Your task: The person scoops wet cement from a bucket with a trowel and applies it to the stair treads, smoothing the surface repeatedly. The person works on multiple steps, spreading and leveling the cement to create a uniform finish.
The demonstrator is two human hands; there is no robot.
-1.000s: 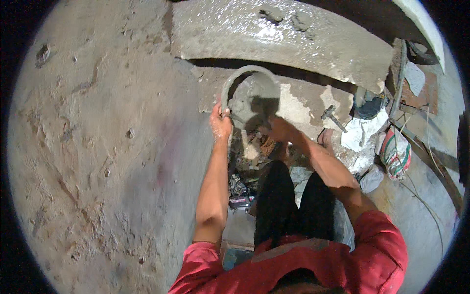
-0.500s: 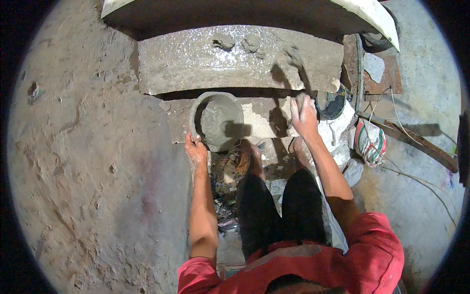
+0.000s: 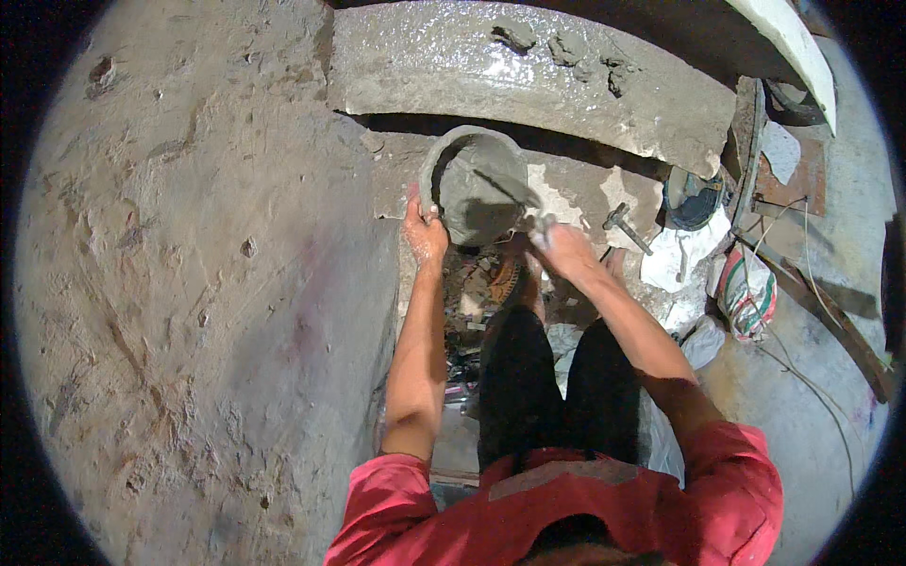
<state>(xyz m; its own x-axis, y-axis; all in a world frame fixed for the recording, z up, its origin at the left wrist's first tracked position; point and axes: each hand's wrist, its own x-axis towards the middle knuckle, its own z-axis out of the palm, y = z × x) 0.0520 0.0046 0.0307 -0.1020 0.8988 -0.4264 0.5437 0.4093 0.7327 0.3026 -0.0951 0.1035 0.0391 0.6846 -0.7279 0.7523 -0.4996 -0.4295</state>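
Observation:
My left hand (image 3: 425, 234) grips the left rim of a round grey bowl (image 3: 430, 170), its fingers closed on the edge. Wet grey mortar (image 3: 477, 162) lies inside the bowl. My right hand (image 3: 564, 250) is closed round the handle of a trowel (image 3: 510, 189). The trowel's narrow blade reaches over the bowl's right rim, above the mortar, and casts a shadow there. Beyond the bowl is a wet, shiny concrete slab (image 3: 415, 71) with several small lumps of mortar (image 3: 564, 49) on top.
A hammer (image 3: 625, 226) rests on the ledge right of my right hand. Farther right stand a black bucket (image 3: 694, 200) and a striped sack (image 3: 747, 292). A long bar (image 3: 830, 330) and thin cables cross the floor. A rough wall-like surface (image 3: 208, 283) fills the left side.
My right hand has moved with the trowel from the slab back toward the bowl. Another mortar lump shows on the slab's right part. The view has shifted, and the hammer is now visible.

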